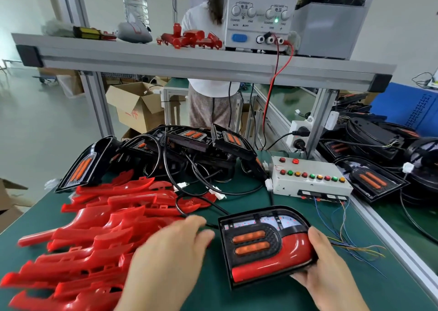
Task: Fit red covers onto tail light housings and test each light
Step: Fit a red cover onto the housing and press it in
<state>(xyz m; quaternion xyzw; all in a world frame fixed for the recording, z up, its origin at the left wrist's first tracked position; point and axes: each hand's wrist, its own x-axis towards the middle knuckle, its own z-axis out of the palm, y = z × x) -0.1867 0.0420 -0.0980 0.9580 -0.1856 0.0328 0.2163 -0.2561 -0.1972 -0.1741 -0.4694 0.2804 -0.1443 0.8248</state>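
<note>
One tail light housing (258, 242) lies at about 5 o'clock on the green tabletop (391, 287), with two orange strips in its face and one red cover (272, 267) seated along its lower right edge. The right hand (329, 272) holds it at its 4 o'clock corner, the grip closed on the rim with the thumb on top and the fingers underneath. The left hand (170, 258) is at 7 o'clock, its grip wide, fingers straight and holding nothing. It is blurred, so whether it touches the heap of loose red covers (94, 227) beneath it is hard to say. That heap spreads toward 8 o'clock, and its pieces overlap too much for a sure count. At 3 o'clock sits one grey test box (308, 180) with two red buttons above a row of nine coloured ones. A tangled pile of black housings (189, 147) lies at the middle, and more housings (376, 180) lie beyond the box. At 12 o'clock, on the shelf (166, 59), stands one power supply (260, 14) with four knobs.
</note>
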